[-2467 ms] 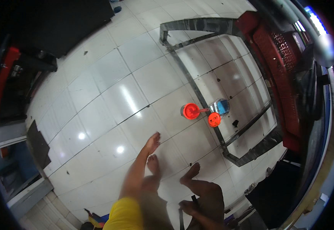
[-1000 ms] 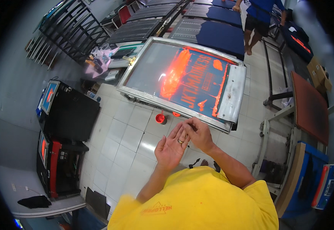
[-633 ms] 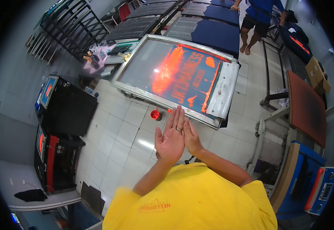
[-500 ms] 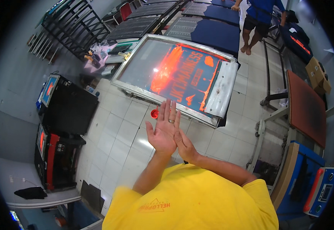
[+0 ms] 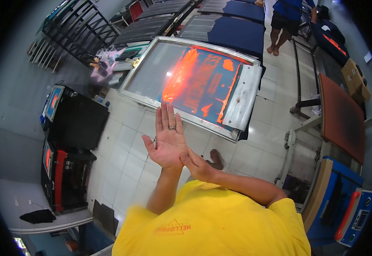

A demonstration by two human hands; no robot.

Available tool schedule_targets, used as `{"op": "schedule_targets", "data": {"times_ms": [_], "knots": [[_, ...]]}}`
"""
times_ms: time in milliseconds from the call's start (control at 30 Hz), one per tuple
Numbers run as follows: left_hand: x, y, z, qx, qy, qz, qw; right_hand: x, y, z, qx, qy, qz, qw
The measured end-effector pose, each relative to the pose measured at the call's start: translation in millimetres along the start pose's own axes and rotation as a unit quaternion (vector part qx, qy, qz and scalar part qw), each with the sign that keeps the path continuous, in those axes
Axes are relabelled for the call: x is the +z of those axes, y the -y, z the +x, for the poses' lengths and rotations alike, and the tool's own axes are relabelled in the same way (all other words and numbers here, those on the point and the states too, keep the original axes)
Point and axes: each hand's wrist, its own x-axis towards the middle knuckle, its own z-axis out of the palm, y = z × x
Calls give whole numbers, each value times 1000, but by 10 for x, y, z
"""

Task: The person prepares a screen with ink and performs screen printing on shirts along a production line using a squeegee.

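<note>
left fingers [image 5: 164,117] — spread, printing screen [image 5: 189,87] beyond; right fingers [image 5: 190,161] — touching left wrist [image 5: 171,167], grip unclear

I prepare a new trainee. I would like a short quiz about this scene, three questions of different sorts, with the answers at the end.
1. Multiple choice: which colour is the thick band of ink on the screen-printing frame?
A) green
B) white
C) orange

2. True or false: the left hand is open, with its palm facing the camera.

3. Open question: what does the right hand touch?

Key:
1. C, orange.
2. True; the palm and spread thumb face the camera.
3. The left hand, at its base near the wrist.
</note>
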Motion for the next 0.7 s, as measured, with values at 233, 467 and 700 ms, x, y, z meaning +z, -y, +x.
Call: {"op": "schedule_targets", "data": {"times_ms": [233,467,700], "knots": [[-178,428,-141,-74,58,315,944,-715,180,548,-8,-116,105,988],[-802,444,-214,-198,-28,465,862,-1983,1103,772,-96,-165,-103,976],[-1086,391,-59,-53,-244,516,819,-2957,1187,873,-63,-218,-195,954]]}}
